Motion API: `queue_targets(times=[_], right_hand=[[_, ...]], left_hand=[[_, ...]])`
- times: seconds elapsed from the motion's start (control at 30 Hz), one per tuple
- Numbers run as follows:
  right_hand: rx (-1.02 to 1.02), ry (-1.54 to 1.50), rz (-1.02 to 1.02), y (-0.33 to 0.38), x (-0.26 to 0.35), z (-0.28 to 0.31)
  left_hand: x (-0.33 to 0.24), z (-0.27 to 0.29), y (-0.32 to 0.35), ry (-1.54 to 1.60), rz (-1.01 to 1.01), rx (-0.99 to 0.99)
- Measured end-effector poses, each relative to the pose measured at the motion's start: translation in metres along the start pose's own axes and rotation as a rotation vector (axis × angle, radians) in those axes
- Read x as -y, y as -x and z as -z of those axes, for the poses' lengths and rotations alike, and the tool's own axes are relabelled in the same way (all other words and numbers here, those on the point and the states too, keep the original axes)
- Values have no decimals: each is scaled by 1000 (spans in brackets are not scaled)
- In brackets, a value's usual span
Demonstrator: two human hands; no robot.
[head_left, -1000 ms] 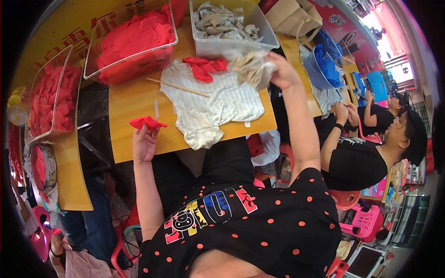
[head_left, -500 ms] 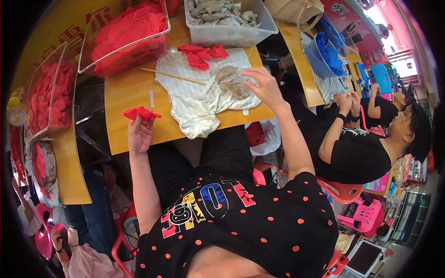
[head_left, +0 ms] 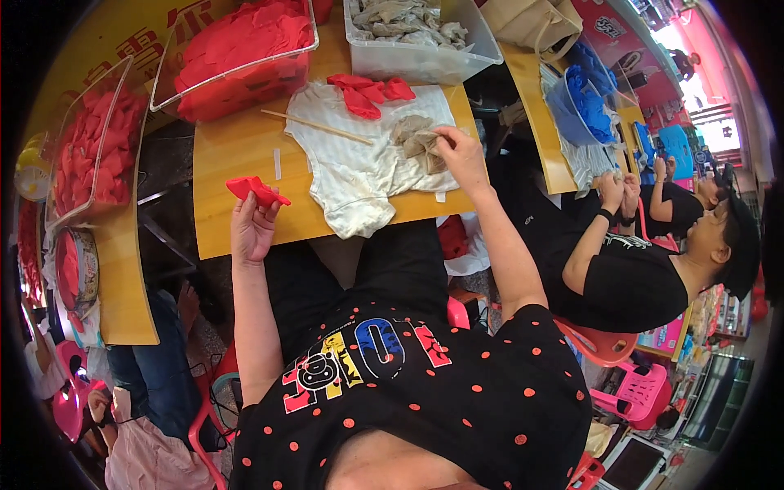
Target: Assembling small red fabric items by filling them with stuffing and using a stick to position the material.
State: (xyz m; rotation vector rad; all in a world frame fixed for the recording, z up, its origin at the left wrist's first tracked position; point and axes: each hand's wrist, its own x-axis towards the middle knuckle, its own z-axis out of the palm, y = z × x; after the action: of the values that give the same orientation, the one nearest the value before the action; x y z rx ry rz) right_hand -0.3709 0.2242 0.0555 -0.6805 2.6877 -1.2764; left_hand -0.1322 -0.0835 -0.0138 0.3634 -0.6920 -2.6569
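My left hand (head_left: 253,224) holds a small red fabric piece (head_left: 255,190) at the near edge of the wooden table (head_left: 237,155). My right hand (head_left: 459,155) rests on a clump of beige-grey stuffing (head_left: 416,137) lying on a white cloth (head_left: 359,167) spread over the table. On the far side of that cloth lie a few more red pieces (head_left: 367,91) and a thin wooden stick (head_left: 318,127).
A clear bin of red pieces (head_left: 245,49) and a clear bin of grey stuffing (head_left: 416,37) stand at the table's back. More trays of red pieces (head_left: 86,147) sit to the left. At the right another person in black (head_left: 645,261) works beside a blue tub (head_left: 576,102).
My right hand came back from the grey stuffing bin with a clump and set it down on the white cloth. My left hand kept holding the red piece.
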Motion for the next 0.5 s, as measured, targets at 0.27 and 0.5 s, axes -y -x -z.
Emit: queue_targets(times=[0.27,0.5], right_hand=[[126,194,327,10,5,-3],[73,216,445,5,-16,-3]], left_hand=[[0,0,0,-1,-3,12],[0,1,1,6,4,25]])
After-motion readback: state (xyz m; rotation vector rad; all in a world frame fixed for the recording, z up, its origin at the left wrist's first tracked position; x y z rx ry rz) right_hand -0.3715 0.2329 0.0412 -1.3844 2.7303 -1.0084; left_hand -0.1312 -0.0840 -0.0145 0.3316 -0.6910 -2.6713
